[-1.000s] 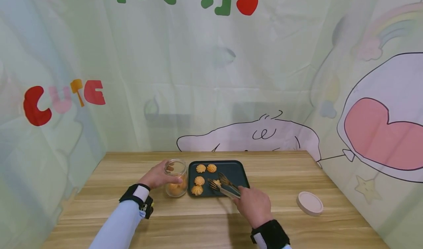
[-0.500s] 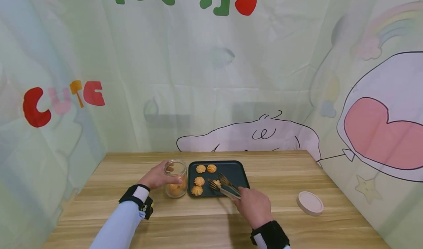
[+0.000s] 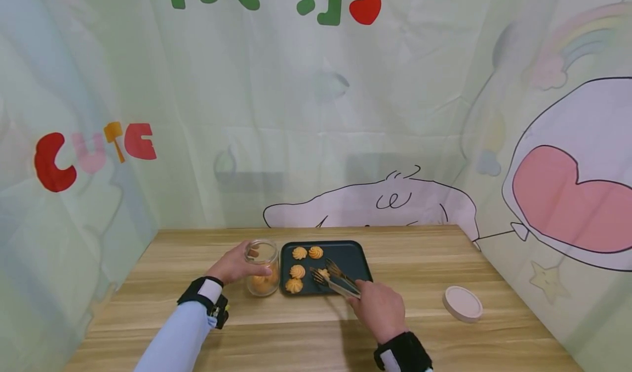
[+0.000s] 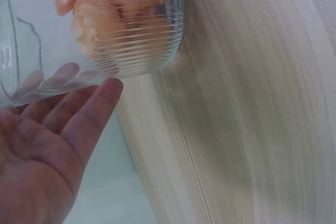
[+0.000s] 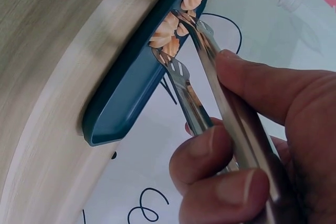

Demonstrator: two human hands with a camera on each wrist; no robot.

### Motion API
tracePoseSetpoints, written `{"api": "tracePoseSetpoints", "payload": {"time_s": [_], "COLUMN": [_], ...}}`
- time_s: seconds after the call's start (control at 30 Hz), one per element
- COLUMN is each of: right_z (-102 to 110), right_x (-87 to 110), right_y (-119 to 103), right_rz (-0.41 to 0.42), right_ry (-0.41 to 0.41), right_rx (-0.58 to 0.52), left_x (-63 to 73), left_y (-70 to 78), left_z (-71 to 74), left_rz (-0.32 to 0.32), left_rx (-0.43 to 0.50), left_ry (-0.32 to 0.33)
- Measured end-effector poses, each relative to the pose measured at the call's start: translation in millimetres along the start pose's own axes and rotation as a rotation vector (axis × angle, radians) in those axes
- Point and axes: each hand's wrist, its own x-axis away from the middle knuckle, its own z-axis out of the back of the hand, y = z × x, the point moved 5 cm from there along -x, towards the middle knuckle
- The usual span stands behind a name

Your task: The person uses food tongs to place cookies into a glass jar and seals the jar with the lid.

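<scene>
My left hand grips a glass jar that stands upright and lidless left of the tray. In the left wrist view, piped cookies lie in the jar's ribbed lower part, with my fingers along its side. My right hand holds metal tongs between thumb and fingers. Their slotted tips are spread on either side of a swirled cookie on the dark tray. The right wrist view shows the tong tips right at the cookies.
Several other cookies sit along the tray's left side. A round pale lid lies on the wooden table to the right. A printed cloth backdrop rises behind the table.
</scene>
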Motion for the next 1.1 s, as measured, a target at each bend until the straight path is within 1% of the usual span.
{"api": "tracePoseSetpoints", "payload": {"time_s": [0.27, 0.47, 0.77, 1.0, 1.1], "right_z": [3.4, 7.2, 9.2, 13.1, 15.2], "right_x": [-0.7, -1.3, -1.2, -1.6, -2.0], "right_y": [3.7, 3.4, 3.8, 3.3, 3.2], "right_rz": [-0.003, -0.011, -0.014, 0.014, 0.015], "right_ry": [0.017, -0.002, -0.003, 0.043, 0.049], "right_rx": [-0.003, -0.005, 0.002, 0.003, 0.001], "left_x": [-0.8, -1.0, -1.2, -0.7, -0.7], "left_y": [0.1, -0.3, -0.8, 0.0, 0.5], "left_z": [-0.2, 0.2, -0.6, -0.1, 0.0], "left_rz": [0.000, 0.006, 0.009, 0.009, 0.011], "left_rx": [-0.001, -0.002, 0.001, -0.010, -0.009], "left_ry": [-0.004, -0.001, 0.001, 0.000, -0.001]}}
